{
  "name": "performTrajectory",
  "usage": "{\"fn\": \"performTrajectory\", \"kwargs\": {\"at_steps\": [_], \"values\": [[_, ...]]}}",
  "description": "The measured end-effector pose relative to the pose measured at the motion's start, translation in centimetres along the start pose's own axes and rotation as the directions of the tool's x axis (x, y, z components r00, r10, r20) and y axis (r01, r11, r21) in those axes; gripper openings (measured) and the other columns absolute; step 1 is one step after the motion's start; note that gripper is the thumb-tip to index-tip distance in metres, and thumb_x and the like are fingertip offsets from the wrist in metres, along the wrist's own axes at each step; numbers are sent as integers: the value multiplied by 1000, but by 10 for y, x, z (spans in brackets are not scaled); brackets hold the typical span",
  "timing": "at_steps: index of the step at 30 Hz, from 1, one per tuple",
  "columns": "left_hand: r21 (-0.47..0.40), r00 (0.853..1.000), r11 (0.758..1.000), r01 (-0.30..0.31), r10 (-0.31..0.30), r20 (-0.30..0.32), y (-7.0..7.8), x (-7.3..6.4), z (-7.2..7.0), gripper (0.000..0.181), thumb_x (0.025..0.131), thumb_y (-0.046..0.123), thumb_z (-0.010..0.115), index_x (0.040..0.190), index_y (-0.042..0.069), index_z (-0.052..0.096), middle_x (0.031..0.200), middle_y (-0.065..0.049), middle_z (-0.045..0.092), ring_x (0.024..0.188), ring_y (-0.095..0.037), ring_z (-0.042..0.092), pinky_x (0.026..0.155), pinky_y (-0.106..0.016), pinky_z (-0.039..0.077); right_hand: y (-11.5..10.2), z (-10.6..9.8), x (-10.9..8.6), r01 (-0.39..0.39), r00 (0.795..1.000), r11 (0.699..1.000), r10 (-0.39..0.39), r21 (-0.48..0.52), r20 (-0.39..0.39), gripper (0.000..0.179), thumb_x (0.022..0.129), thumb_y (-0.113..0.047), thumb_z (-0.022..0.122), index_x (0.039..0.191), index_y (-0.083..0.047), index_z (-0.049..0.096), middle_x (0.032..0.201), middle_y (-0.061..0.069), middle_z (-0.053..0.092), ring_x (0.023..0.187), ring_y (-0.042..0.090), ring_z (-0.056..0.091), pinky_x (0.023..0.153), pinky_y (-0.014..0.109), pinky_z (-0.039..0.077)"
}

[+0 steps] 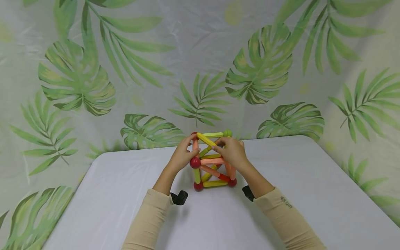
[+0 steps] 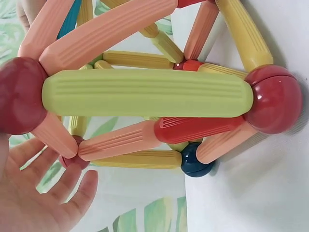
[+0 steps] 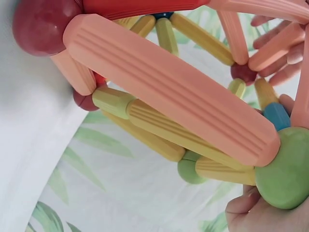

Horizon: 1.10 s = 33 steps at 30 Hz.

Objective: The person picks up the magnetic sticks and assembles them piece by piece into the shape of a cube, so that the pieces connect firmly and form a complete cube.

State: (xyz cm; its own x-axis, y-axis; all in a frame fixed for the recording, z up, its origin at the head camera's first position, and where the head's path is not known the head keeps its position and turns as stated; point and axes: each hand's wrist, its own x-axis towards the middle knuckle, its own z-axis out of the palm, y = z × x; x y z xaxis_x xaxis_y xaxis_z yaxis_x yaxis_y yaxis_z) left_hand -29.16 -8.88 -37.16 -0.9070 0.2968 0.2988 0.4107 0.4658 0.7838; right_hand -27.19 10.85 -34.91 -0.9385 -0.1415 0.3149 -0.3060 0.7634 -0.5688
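Note:
A box-like frame of toy building rods and balls stands on the table. My left hand (image 1: 184, 152) holds its upper left side, with the thumb by a salmon rod above a red ball (image 1: 195, 162). In the left wrist view its fingers (image 2: 63, 186) spread beside another red ball (image 2: 75, 153). My right hand (image 1: 233, 150) is at the upper right corner, pinching the near end of a slanting yellow rod (image 1: 206, 139). Close by, the right wrist view shows a blue rod piece (image 3: 277, 116) and a green ball (image 3: 285, 166). The right fingers are partly hidden.
The frame stands near the back edge of a white-covered table (image 1: 125, 201). Behind hangs a leaf-patterned cloth (image 1: 200, 52). Lower red balls (image 1: 198, 186) and a yellow rod (image 1: 215, 183) form its near bottom edge. A dark blue ball (image 2: 197, 159) sits deeper in the frame.

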Motion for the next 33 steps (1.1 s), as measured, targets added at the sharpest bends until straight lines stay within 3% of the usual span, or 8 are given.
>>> {"fn": "performTrajectory", "kwargs": {"at_steps": [12,17,22,27,33], "values": [[-11,997,998,66,-65,32,-3,3,2,57,86,15,56,139,13,34,138,-10,27,108,-26,44,80,-36,46,-2,-1,2,-41,999,999,42,-27,34,19,80,-29,68,91,-13,68,74,-6,61,73,16,54,72,39,29],[10,996,997,71,-72,58,-5,8,2,63,82,15,53,141,13,30,145,-7,14,116,-28,40,87,-42,41,-2,-2,2,-49,997,998,50,-28,51,18,81,-29,68,89,-13,68,77,-5,62,75,17,55,74,41,31],[55,995,997,51,-55,80,-4,11,0,62,82,16,51,140,12,31,146,-3,15,122,-26,37,95,-44,34,-4,-3,0,-42,997,998,45,-41,61,17,80,-27,69,88,-12,68,77,-4,63,75,17,57,72,41,33],[90,995,995,44,-51,86,-2,11,0,62,81,19,50,140,13,32,146,-3,17,124,-25,34,96,-45,33,-5,-4,0,-50,996,997,54,-58,74,17,80,-27,69,88,-12,68,76,-4,63,74,17,57,72,41,34],[82,995,996,30,-37,88,-4,11,0,60,81,16,50,139,14,34,145,-6,18,117,-27,40,94,-43,36,-5,-5,0,-51,994,997,56,-52,93,17,80,-27,69,89,-12,68,75,-5,62,72,16,56,72,42,36]]}}
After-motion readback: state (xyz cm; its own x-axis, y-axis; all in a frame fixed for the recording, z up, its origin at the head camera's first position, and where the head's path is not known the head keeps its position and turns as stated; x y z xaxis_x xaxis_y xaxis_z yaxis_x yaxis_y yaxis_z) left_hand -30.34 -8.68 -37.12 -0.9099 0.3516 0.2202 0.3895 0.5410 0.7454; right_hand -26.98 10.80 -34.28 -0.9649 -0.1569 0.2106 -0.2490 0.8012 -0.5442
